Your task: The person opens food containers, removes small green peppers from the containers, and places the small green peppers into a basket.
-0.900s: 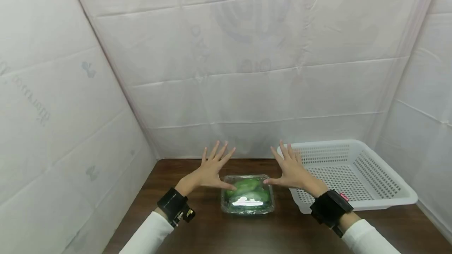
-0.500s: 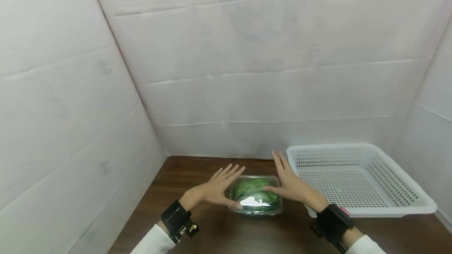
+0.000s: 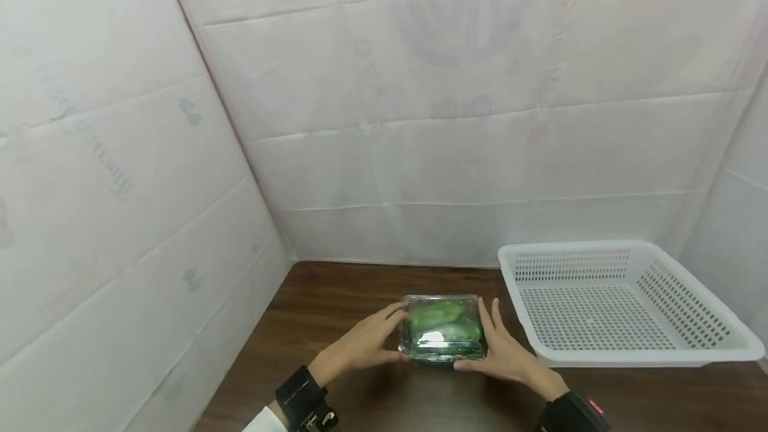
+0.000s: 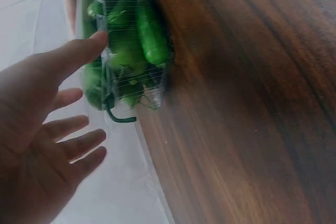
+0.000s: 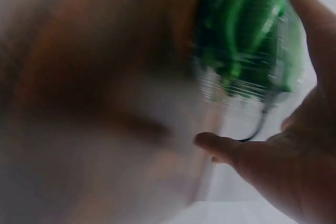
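A clear plastic clamshell box point(image 3: 443, 329) of green peppers point(image 4: 152, 32) sits on the dark wooden table between both hands. My left hand point(image 3: 367, 339) is at the box's left side, fingers spread. In the left wrist view its thumb tip overlaps the lid seam, with the other fingers behind and below the box. My right hand point(image 3: 503, 351) reaches along the right side, fingers fairly straight, thumb near the front right corner. The right wrist view is blurred; there the right thumb point(image 5: 223, 148) points away from the box. A thin dark green strip point(image 4: 121, 119) sticks out from the box's edge.
A white perforated plastic basket point(image 3: 651, 356) stands to the right, close to the right hand. White sheeting point(image 3: 420, 235) walls off the back and both sides of the brown wood-grain table point(image 3: 336, 285).
Both hands have come down from above the box to its left and right sides, fingers less spread. The head view has shifted slightly; box and basket appear unmoved on the table.
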Motion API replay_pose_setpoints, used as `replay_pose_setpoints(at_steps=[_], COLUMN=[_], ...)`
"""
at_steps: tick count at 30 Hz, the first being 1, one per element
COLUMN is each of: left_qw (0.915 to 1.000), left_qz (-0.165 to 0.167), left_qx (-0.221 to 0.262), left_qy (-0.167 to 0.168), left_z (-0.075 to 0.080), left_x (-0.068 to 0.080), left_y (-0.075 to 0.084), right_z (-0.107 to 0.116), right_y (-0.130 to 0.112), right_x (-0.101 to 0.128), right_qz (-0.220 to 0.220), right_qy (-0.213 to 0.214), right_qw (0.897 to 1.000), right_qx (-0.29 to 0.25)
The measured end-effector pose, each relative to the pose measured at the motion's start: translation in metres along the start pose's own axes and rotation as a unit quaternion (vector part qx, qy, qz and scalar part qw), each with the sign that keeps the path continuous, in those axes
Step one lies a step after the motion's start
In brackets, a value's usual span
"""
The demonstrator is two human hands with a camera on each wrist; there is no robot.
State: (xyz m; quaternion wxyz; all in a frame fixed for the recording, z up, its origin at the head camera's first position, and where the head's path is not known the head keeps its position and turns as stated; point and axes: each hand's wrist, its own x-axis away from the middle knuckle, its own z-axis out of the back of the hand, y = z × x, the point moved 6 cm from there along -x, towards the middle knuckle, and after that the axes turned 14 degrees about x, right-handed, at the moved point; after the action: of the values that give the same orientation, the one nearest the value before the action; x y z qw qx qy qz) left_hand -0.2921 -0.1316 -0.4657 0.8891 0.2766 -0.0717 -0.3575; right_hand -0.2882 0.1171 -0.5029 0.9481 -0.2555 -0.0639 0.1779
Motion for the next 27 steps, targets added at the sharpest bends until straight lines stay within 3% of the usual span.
replay_pose_setpoints(at_steps=[4, 8, 12, 14, 16, 17, 20, 21, 23, 27], left_qw=[0.9984, 0.9925, 0.9870, 0.9786, 0.9571, 0.9395, 0.8762, 0.8621, 0.8482, 0.8524], left_qz=[-0.039, -0.096, -0.131, -0.158, -0.199, -0.221, -0.273, -0.281, -0.284, -0.278], left_qx=[-0.016, -0.046, -0.059, -0.106, -0.191, -0.243, -0.375, -0.399, -0.424, -0.415], left_qy=[0.037, 0.059, 0.071, 0.077, 0.089, 0.098, 0.130, 0.136, 0.143, 0.155], left_z=[0.002, -0.001, -0.005, -0.009, -0.014, -0.017, -0.026, -0.028, -0.030, -0.027], left_x=[-0.002, -0.002, -0.004, -0.004, -0.002, -0.001, 0.001, 0.001, 0.001, -0.001], left_y=[0.004, 0.008, 0.009, 0.011, 0.015, 0.017, 0.024, 0.025, 0.027, 0.027], right_z=[-0.009, -0.015, -0.015, -0.015, -0.015, -0.015, -0.016, -0.016, -0.017, -0.017], right_y=[0.012, 0.020, 0.026, 0.028, 0.029, 0.029, 0.030, 0.030, 0.031, 0.031], right_x=[-0.002, -0.004, -0.006, -0.006, -0.005, -0.005, -0.005, -0.005, -0.005, -0.006], right_qz=[0.011, 0.015, 0.005, -0.002, -0.010, -0.013, -0.025, -0.029, -0.035, -0.039], right_qy=[0.024, 0.047, 0.070, 0.075, 0.081, 0.083, 0.083, 0.083, 0.082, 0.080], right_qw=[0.999, 0.998, 0.997, 0.996, 0.996, 0.995, 0.995, 0.995, 0.995, 0.995], right_qx=[-0.021, -0.032, -0.035, -0.039, -0.044, -0.046, -0.048, -0.048, -0.046, -0.049])
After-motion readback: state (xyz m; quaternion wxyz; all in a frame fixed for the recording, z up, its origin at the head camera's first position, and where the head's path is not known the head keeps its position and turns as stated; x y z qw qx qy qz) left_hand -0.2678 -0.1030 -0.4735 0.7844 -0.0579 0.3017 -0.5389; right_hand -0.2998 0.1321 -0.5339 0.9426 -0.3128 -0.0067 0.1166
